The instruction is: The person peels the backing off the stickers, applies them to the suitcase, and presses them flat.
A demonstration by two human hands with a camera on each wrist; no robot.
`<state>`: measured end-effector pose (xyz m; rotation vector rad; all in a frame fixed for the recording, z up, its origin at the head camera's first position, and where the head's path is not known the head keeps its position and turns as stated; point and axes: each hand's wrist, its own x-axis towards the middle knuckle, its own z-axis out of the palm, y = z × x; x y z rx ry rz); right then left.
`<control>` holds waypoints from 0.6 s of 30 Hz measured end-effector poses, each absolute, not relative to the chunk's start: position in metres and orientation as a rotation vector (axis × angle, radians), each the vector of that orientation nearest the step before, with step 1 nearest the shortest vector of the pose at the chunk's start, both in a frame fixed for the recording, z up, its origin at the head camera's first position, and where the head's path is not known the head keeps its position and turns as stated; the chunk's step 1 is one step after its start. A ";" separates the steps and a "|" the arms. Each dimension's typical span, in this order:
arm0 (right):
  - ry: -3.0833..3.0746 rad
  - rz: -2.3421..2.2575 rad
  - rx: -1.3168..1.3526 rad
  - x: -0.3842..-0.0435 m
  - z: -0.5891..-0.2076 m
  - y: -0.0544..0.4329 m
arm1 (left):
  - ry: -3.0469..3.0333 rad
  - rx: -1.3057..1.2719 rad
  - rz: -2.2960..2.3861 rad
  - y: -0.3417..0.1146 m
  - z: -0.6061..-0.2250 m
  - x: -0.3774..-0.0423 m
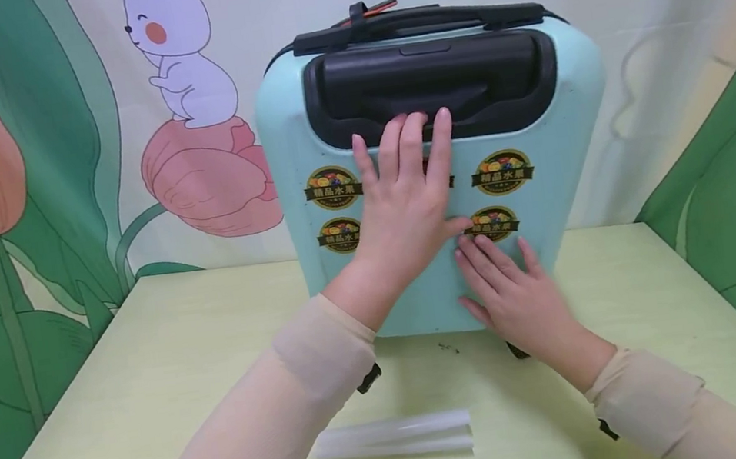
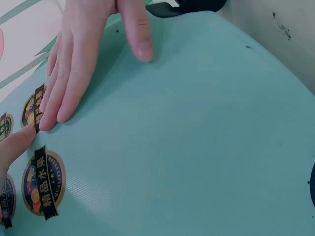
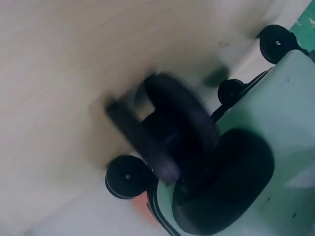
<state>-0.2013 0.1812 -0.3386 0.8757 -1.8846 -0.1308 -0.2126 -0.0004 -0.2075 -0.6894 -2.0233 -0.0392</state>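
Note:
A mint-green suitcase (image 1: pixel 419 300) stands upright on the table, its black handle recess facing me. Round fruit stickers with dark bands dot its front, among them an upper right sticker (image 1: pixel 501 171), an upper left sticker (image 1: pixel 332 188) and a lower right sticker (image 1: pixel 493 224). Spread across the middle of the front, my left hand (image 1: pixel 408 212) covers most of another sticker, and its thumb touches the lower right one's edge. My right hand (image 1: pixel 524 302) lies with extended fingers just below that sticker; in the left wrist view its fingertips (image 2: pixel 48 122) touch the sticker's edge.
A white rolled sheet (image 1: pixel 395 437) lies on the pale green table (image 1: pixel 204 360) in front of the suitcase. Black wheels (image 3: pixel 129 177) fill part of the right wrist view, one of them blurred. Behind hangs a printed curtain (image 1: pixel 196 89) with a rabbit and flowers.

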 end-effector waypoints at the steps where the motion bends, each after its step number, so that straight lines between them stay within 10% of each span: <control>1: -1.886 -0.143 0.866 -0.201 -0.338 0.182 | -2.018 -0.691 -0.043 0.000 -0.207 -0.212; 18: -1.914 -0.204 0.812 -0.195 -0.332 0.207 | -2.087 -0.696 -0.040 -0.003 -0.194 -0.211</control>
